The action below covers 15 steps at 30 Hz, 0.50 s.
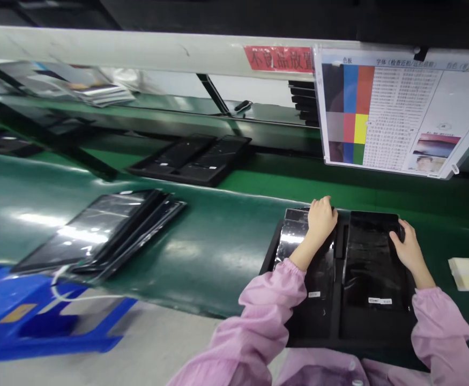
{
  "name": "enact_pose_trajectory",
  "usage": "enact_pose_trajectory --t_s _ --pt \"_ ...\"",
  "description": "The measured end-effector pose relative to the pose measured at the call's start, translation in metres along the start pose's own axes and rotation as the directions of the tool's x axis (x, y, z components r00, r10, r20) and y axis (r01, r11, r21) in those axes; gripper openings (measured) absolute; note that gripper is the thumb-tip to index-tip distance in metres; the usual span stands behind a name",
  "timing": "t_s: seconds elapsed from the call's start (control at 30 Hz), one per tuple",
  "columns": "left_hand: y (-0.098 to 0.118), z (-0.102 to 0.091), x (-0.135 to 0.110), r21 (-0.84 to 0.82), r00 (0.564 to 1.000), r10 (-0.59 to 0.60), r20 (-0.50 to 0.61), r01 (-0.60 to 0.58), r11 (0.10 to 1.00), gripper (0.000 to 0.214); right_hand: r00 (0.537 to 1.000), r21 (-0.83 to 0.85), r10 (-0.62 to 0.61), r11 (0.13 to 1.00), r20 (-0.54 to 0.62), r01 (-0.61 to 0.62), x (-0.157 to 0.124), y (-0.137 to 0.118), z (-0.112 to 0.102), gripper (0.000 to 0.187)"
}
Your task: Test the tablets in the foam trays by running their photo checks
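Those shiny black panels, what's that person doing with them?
A person in pink sleeves has both hands at a black tray on the green bench. Two dark panels sit in it side by side. The left hand is curled at the top of the left panel, and the right hand is at the right edge of the right panel. Off to the left lies a messy pile of similar panels.

Green bench top [214, 252], black divided tray [334, 336], pile of dark glossy panels [97, 228], pale block [466, 274].
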<state>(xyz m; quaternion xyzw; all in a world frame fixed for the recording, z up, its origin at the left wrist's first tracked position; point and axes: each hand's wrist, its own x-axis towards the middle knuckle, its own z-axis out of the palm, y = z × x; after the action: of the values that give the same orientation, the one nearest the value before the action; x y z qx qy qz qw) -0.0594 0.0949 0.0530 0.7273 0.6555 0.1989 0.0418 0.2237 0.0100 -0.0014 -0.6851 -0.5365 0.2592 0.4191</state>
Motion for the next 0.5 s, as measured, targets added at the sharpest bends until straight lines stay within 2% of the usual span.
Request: enact_pose_trajectory --t_s 0.07,0.17,0.37,0.5 --pt "-0.002 0.001 0.005 0.033 1.0 -0.001 0.023 0.0 0.999 0.038 0.999 -0.02 -0.006 1.0 -0.054 0.005 0.005 0.0 0.011 0.073" --pt "-0.005 0.003 0.009 0.064 0.998 0.013 0.063 -0.017 0.998 0.038 0.992 -0.048 -0.009 0.999 -0.124 0.003 -0.003 0.001 0.019 0.07" --pt "-0.003 0.005 0.007 0.066 0.996 0.003 0.093 -0.01 0.998 0.069 0.981 -0.08 -0.03 0.997 -0.193 0.014 -0.009 0.005 0.019 0.061" --pt "0.005 0.01 0.01 0.033 0.994 -0.01 0.111 0.007 0.999 0.076 0.978 -0.061 -0.061 0.997 -0.201 0.05 -0.003 0.009 0.016 0.056"
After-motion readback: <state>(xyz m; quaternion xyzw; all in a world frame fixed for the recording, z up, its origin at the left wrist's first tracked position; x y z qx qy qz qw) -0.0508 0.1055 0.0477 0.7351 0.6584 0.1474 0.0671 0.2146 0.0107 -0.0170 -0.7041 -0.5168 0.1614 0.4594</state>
